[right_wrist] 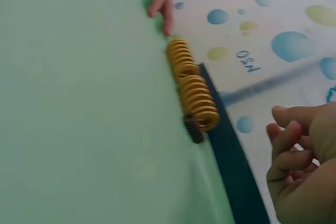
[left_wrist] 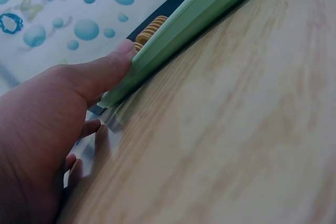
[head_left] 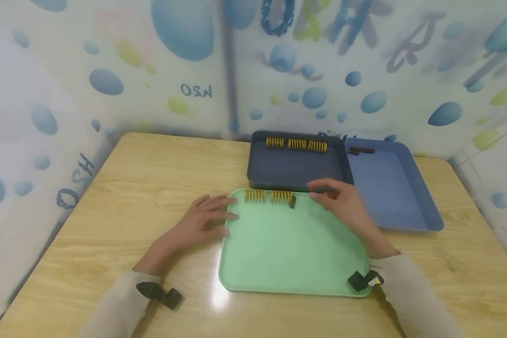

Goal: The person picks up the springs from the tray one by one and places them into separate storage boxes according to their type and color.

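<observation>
A light green tray (head_left: 295, 249) lies on the table with two yellow coil springs (head_left: 255, 195) (head_left: 281, 196) in a row along its far edge. A small dark brown spring (head_left: 293, 202) stands beside the right-hand yellow one; the right wrist view shows its coils (right_wrist: 193, 128). My left hand (head_left: 203, 220) reaches over the tray's left edge, fingers spread, its thumb (left_wrist: 113, 65) at the rim in the left wrist view. Over the tray's far right part hovers my right hand (head_left: 342, 202), thumb and forefinger apart with nothing between them, the other fingers loosely bent.
Behind the green tray stands a dark blue tray (head_left: 295, 170) holding three yellow springs (head_left: 296, 144) along its back wall. To its right, a lighter blue tray (head_left: 399, 192) holds several small dark brown springs (head_left: 357, 150) at its far left. A patterned wall rises behind the wooden table (head_left: 143, 178).
</observation>
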### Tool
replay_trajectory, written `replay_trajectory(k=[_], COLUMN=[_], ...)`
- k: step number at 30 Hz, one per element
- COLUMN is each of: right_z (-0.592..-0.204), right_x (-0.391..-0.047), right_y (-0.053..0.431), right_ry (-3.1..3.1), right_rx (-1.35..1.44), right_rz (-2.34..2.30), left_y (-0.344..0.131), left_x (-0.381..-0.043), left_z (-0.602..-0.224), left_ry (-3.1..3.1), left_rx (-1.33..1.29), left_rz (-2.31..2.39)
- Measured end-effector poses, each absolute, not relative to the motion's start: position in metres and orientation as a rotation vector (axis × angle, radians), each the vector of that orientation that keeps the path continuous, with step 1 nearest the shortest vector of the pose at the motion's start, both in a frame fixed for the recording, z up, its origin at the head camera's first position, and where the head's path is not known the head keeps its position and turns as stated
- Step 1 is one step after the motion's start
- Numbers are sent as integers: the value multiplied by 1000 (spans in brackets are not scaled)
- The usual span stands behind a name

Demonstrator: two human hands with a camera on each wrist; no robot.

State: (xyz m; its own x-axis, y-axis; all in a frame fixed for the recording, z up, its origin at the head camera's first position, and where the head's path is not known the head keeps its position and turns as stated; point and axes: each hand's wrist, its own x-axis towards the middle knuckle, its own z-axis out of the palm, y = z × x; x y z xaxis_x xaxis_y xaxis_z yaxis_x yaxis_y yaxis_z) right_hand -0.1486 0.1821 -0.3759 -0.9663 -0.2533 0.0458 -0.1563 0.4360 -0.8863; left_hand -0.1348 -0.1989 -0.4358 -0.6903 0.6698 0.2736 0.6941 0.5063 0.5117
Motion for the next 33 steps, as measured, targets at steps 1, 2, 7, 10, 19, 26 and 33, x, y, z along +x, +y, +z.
replay_trajectory(k=[1,2,7,10,19,26,33], right_z=[-379,-380,-374,-373,-409,-388,-402], right_x=[-148,-148,-141,-139,-148,-139,-144], right_y=[180,178,164,162,170,160,163], right_ry=[2575,2563,2512,2473,2413,2423,2498], right_rx=[-387,-403,-487,-467,-442,-453,-453], right_rz=[-1597,-1621,-1688,-1669,-1659,-1581,-1450], left_y=[-198,-198,-199,-199,-196,-197,-196], left_x=[-135,-135,-136,-136,-134,-135,-135], left_z=[-436,-437,-436,-436,-436,-435,-435], left_ry=[-2690,-2688,-2684,-2689,-2688,-2702,-2702], left_rx=[-1220,-1217,-1202,-1204,-1203,-1202,-1199], left_rz=[-938,-939,-927,-928,-959,-954,-960])
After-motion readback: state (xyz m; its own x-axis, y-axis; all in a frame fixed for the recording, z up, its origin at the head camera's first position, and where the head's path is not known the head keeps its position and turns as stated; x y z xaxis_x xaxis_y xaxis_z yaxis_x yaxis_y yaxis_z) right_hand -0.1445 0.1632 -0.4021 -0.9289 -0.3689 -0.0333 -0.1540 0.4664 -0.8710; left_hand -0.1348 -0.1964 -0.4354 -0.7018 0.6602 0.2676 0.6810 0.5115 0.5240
